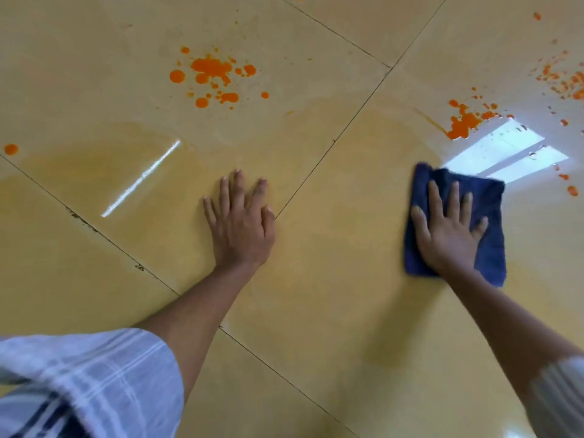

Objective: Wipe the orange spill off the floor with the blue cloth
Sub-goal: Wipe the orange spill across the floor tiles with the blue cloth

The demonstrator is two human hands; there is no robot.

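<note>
My right hand [448, 229] lies flat, fingers spread, pressing the blue cloth [488, 203] onto the yellow tiled floor [331, 279]. My left hand [241, 222] rests flat on the bare tile to the left, fingers apart, holding nothing. One orange spill patch [466, 121] sits just beyond the cloth, to the upper right. A larger splatter [211, 74] lies farther away, up and left of my left hand. More orange specks [565, 80] are scattered at the far right, and a single drop [11, 149] at the far left.
Faint orange smear marks [94, 159] cover the tiles around both hands. Dark grout lines [319, 159] cross the floor diagonally. A bright window reflection [505, 153] glares just beyond the cloth. My striped sleeve [79, 384] fills the lower left corner.
</note>
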